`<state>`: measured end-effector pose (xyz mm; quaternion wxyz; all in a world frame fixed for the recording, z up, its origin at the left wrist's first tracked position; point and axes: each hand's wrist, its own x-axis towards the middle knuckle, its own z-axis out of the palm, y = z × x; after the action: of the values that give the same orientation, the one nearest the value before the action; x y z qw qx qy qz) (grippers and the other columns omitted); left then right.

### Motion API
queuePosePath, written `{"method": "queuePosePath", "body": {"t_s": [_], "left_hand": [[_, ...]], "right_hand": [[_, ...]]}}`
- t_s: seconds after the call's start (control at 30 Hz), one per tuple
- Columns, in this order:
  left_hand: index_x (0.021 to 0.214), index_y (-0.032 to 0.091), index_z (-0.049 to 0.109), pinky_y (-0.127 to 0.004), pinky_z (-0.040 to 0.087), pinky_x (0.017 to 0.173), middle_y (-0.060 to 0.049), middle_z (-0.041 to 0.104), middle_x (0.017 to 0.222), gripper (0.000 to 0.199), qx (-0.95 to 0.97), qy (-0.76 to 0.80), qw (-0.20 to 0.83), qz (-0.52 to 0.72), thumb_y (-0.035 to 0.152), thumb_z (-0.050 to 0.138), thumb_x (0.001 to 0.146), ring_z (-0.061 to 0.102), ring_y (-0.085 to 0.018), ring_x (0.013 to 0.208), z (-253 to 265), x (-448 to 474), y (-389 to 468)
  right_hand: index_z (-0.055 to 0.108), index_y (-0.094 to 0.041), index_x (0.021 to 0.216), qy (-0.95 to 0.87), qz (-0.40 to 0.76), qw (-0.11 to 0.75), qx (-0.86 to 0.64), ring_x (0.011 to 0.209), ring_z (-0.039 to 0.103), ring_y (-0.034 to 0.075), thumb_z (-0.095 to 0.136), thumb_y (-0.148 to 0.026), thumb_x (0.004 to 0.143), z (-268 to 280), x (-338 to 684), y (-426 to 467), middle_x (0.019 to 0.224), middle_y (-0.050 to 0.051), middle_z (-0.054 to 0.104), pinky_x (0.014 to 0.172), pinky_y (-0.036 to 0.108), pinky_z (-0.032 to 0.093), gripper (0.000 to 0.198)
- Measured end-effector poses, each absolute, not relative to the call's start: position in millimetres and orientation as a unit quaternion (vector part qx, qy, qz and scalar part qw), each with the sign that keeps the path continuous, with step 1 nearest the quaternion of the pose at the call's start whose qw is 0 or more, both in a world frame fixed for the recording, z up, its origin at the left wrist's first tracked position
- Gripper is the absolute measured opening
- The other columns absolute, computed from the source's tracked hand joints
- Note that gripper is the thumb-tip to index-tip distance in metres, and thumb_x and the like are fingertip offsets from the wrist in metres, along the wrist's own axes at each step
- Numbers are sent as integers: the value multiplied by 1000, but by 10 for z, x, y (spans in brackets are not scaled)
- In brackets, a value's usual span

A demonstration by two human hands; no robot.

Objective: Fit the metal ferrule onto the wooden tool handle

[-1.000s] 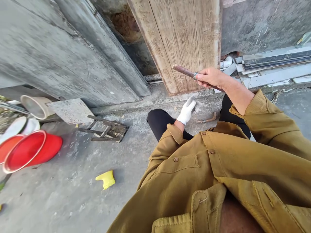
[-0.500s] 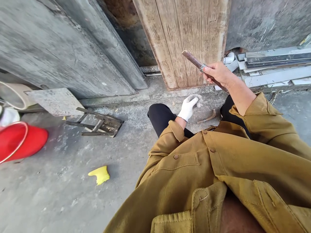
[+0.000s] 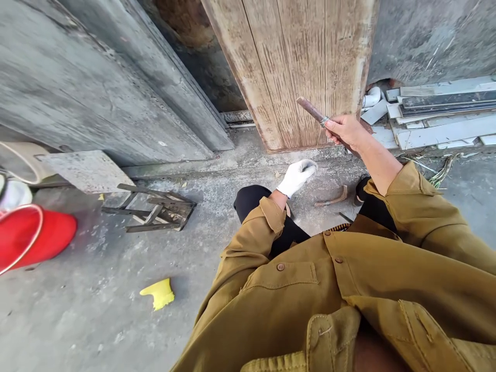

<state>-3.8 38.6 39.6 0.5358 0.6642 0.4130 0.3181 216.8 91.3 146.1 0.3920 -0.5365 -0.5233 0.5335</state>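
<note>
My bare right hand (image 3: 346,132) grips a brown wooden stick (image 3: 310,109), tilted with one end up toward the plank door. Metal wire (image 3: 324,121) is wound around the stick just beside my thumb. From this winding a thin loose strand (image 3: 318,139) runs down toward my left hand (image 3: 297,176), which wears a white glove. Its fingers are closed in a pinch at the strand's lower end; the fingertips are partly hidden. A curved piece of wood (image 3: 332,197) lies on the ground between my feet.
A weathered plank door (image 3: 302,67) stands in front, with stacked boards (image 3: 445,116) and a white pipe (image 3: 372,96) to its right. Leftward are a small wooden stool (image 3: 155,207) on its side, a speckled panel (image 3: 87,170), a red bucket (image 3: 58,235) and a yellow piece (image 3: 159,294).
My left hand's fingers, loosely apart before, have closed and come up near the strand. The stick in my right hand has dropped slightly and shifted right in view.
</note>
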Motion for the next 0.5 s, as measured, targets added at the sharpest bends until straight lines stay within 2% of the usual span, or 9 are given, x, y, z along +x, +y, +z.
{"method": "queuePosePath", "body": {"t_s": [0.07,0.13,0.23,0.3,0.33,0.4,0.47,0.5], "left_hand": [[102,15,77,-25,56,74,-2,78,86,16,725,427,462,280,22,65,95,70,-13,70,385,-72,462],[104,16,80,-29,58,92,-4,82,98,16,766,443,386,260,18,66,95,76,-18,91,381,-100,526],[103,16,80,-33,57,104,-8,83,110,16,801,450,315,238,12,66,96,77,-21,107,396,-123,618],[101,15,80,-33,57,104,-9,83,111,15,823,440,287,218,10,66,96,77,-22,108,417,-124,681],[100,14,80,-33,57,103,-10,82,112,15,835,430,275,206,10,65,96,77,-23,108,427,-121,714],[101,15,79,-34,57,102,-10,82,112,16,857,410,252,184,9,65,97,76,-24,108,446,-111,780],[101,15,79,-35,57,101,-10,81,110,17,870,395,235,177,10,64,97,75,-24,107,457,-102,842],[100,15,79,-35,57,100,-10,81,109,16,871,393,231,183,10,64,97,75,-24,106,460,-98,870]], "right_hand": [[63,-16,85,-536,501,361,-576,53,48,9,71,-50,108,1318,2192,1027,70,2,61,48,21,38,42],[67,-15,86,-580,428,284,-632,61,58,13,66,-48,110,1171,2238,1123,74,6,66,56,24,44,40],[78,-11,103,-673,265,82,-686,96,75,28,63,-45,111,1010,2269,1192,102,18,78,79,33,54,38],[80,-8,120,-708,197,-57,-676,118,73,36,64,-41,110,963,2231,1184,123,25,76,92,39,55,38],[80,-7,124,-719,185,-120,-660,122,72,38,67,-38,107,956,2200,1169,128,27,75,95,41,54,38],[82,-6,114,-729,204,-245,-606,115,74,38,76,-35,101,960,2150,1132,118,26,77,93,41,54,32],[81,-10,93,-734,292,-332,-515,90,73,29,78,-35,99,975,2157,1105,92,17,77,82,37,53,26],[77,-13,82,-733,356,-352,-460,77,69,23,77,-37,98,985,2192,1100,80,11,73,75,34,50,29]]}}
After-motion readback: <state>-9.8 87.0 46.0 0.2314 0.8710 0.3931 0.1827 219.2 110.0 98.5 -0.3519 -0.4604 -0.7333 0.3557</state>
